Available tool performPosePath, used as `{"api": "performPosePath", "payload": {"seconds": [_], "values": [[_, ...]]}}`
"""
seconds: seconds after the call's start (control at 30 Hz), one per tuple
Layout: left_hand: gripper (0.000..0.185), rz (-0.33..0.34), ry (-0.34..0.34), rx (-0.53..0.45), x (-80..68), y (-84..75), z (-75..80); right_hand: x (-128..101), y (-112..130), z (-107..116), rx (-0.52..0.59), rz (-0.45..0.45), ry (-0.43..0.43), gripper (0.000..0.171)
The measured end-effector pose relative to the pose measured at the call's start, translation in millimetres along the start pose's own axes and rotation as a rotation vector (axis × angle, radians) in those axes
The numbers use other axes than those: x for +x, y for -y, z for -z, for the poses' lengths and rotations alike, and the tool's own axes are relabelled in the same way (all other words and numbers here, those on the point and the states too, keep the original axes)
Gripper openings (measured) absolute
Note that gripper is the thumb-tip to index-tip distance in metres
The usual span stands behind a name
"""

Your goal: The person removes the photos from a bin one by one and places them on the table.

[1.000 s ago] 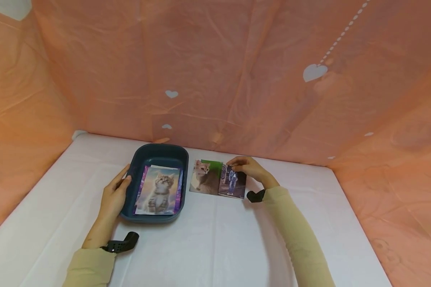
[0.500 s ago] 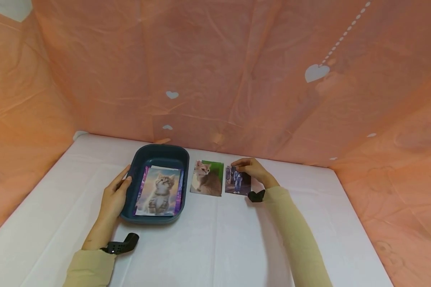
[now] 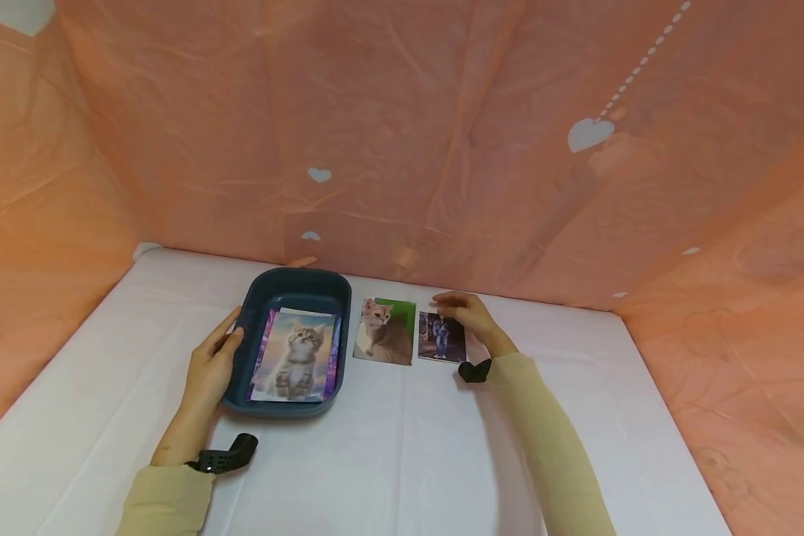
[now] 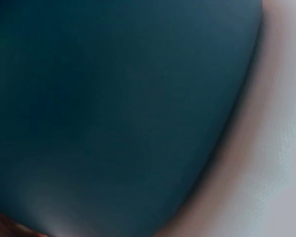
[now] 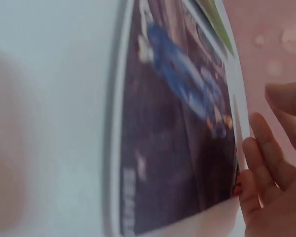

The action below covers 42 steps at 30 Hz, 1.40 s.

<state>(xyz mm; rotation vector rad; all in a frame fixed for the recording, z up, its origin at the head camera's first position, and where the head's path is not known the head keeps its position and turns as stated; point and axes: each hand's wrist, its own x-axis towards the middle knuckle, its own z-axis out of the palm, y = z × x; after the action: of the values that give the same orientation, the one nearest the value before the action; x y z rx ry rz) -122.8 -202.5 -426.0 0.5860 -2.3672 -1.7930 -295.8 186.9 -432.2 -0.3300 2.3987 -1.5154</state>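
Note:
At the left side of a dark blue-green plastic tray point(image 3: 288, 279), my left hand point(image 3: 211, 365) grips the wall, thumb at the rim. Its wrist view is filled by the blurred tray wall point(image 4: 138, 108). Inside the tray lies a small pile of picture cards, a kitten card point(image 3: 298, 357) on top over purple-edged ones. My right hand point(image 3: 469, 316) is over the upper right corner of a dark card showing a figure in blue point(image 3: 441, 342), which lies on the table. In the right wrist view its thumb and loosely bent fingers point(image 5: 266, 153) are beside that card's edge.
Between the tray and the dark card lies a cat card with a green background point(image 3: 388, 339). A white cloth covers the table point(image 3: 348, 476). Orange sheeting with white hearts point(image 3: 402, 149) rises right behind and at both sides.
The dark card, first overlapping the cat card, has shifted right and now lies apart from it. My right hand has lifted its fingers slightly off the card's upper edge. The left hand stays put.

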Motion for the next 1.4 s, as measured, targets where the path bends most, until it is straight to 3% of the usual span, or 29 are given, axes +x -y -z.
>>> {"api": "performPosePath", "payload": {"seconds": [0.23, 0.4, 1.03, 1.3, 1.4], "values": [[0.049, -0.014, -0.008, -0.011, -0.5, -0.3, 0.4, -1.7, 8.2, -11.5, -0.021, 0.059, -0.097, 0.032], [0.049, -0.009, -0.011, -0.014, -0.4, -0.2, -0.1, -2.7, 21.0, -24.3, -0.036, 0.068, -0.119, 0.032], [0.049, 0.001, -0.004, -0.017, 0.4, -0.2, 0.6, -1.4, 72.4, -82.6, 0.089, 0.219, 0.039, 0.027], [0.049, 0.004, 0.000, -0.023, 0.5, 0.2, 1.2, 2.1, 92.5, -108.4, 0.180, 0.179, 0.107, 0.029], [0.048, 0.000, -0.003, -0.026, 0.5, 0.3, 0.4, 2.6, 98.8, -117.1, 0.165, 0.163, 0.117, 0.027]]}}
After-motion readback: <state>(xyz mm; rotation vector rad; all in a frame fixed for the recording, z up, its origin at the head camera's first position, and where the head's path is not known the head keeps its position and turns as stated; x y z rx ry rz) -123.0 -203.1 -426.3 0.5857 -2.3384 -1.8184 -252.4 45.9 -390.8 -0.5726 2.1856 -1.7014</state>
